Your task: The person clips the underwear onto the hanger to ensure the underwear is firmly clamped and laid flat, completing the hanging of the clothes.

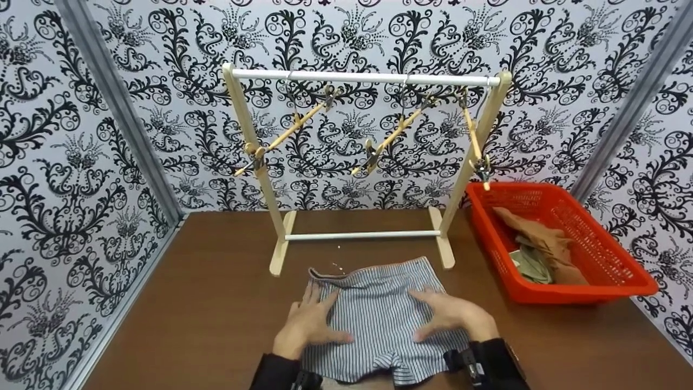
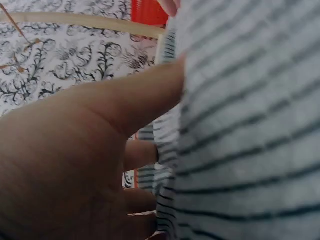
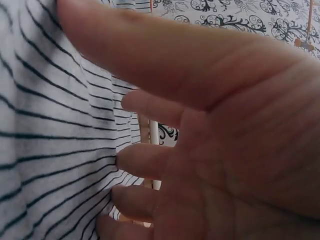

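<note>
A pair of striped shorts lies spread on the brown table, waistband toward the rack and legs toward me. My left hand rests on its left side, thumb and fingers spread over the cloth. On the right side my right hand touches the fabric, fingers apart. In the left wrist view, the left thumb and fingertips meet the striped cloth. The right wrist view has the right fingertips against the cloth too, without a visible pinch.
Behind the shorts stands a wooden rack with three hangers, among them a middle clip hanger. A red basket at the right holds brown and green cloth. Patterned walls enclose the table.
</note>
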Available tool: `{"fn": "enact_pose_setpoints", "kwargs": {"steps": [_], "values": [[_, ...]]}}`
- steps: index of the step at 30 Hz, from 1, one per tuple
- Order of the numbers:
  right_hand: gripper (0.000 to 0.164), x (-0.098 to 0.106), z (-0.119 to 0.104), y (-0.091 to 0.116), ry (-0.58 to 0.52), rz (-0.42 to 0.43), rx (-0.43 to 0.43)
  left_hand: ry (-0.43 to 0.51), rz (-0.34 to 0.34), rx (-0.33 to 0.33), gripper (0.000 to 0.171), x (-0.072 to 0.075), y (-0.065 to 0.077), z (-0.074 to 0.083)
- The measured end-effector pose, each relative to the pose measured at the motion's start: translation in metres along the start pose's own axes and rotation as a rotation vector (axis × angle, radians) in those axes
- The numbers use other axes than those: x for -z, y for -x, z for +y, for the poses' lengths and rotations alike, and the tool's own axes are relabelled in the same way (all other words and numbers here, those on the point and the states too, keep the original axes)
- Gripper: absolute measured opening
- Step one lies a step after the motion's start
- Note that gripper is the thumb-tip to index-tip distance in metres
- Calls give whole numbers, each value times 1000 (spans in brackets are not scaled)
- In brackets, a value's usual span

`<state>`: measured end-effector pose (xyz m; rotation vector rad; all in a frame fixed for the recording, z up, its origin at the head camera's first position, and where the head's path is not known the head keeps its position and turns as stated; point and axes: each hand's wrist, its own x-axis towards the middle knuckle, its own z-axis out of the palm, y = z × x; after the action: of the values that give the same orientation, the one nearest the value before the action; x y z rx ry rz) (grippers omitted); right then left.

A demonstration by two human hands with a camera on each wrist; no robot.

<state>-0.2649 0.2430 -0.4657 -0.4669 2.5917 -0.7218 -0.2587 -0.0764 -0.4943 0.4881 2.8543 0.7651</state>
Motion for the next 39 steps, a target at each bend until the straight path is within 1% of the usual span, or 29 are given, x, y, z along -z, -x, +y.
{"fn": "enact_pose_setpoints", "kwargs": {"steps": [4, 7, 10, 12, 16, 18, 21, 23, 25, 27, 29, 31, 36, 39], "values": [[102, -4, -5, 2, 13, -11, -65, -60, 13, 96, 126, 3, 3, 3], [104, -6, -10, 1, 33, -18, -89, -105, 4, 169, 131, 6, 5, 7], [104, -9, -13, -1, 53, -12, -101, -130, -19, 190, 130, 7, 4, 8], [104, -10, -14, -2, 51, 0, -107, -130, -25, 179, 129, 7, 3, 6], [106, -12, -14, -6, 61, 24, -122, -113, -15, 144, 126, 4, -1, 0], [107, -13, -13, -7, 62, 31, -139, -105, 18, 127, 122, 2, -4, -3], [108, -15, -11, -9, 55, 47, -165, -80, 106, 71, 110, -2, -6, -3], [108, -15, -9, -12, 47, 56, -179, -63, 123, 28, 98, -2, -6, 0], [108, -16, -8, -13, 42, 63, -186, -66, 85, -3, 92, -1, -4, 6], [108, -16, -7, -14, 39, 65, -187, -72, 16, -1, 91, 0, -1, 13], [108, -16, -6, -14, 39, 66, -181, -78, -37, 12, 96, 1, 2, 18], [107, -16, -6, -13, 43, 65, -169, -83, -57, 22, 102, 2, 5, 20], [107, -15, -7, -12, 56, 52, -147, -48, -93, 58, 105, 5, 9, 24], [108, -14, -8, -11, 55, 47, -149, -59, -99, 62, 106, 6, 9, 26]]}}
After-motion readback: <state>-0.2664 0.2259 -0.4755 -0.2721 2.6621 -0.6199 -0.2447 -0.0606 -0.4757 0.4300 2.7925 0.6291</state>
